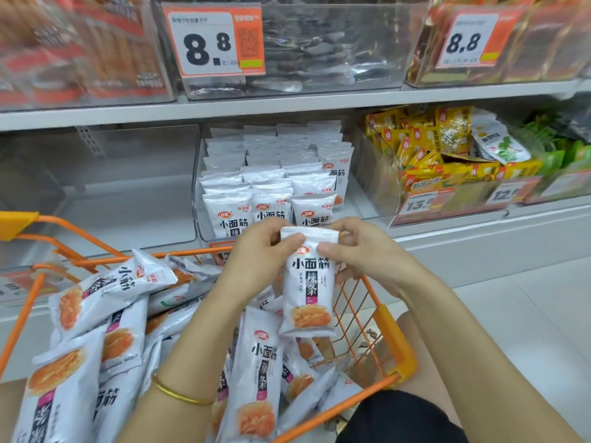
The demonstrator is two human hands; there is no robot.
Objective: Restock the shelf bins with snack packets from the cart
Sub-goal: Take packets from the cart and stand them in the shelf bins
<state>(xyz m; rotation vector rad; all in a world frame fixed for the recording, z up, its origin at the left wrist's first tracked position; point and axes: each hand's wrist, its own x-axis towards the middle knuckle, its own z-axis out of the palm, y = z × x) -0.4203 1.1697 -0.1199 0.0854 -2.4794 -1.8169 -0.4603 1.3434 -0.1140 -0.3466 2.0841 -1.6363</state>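
Above our heaped orange wire cart [395,343], our left hand [256,254] and right hand [364,254] pinch one white snack packet [308,292]; the clear plastic bin [201,225] beyond looks mostly filled.

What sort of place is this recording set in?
Most likely a shop aisle: price tags on shelves, clear bins of snack packets, and an orange cart full of the same packets.
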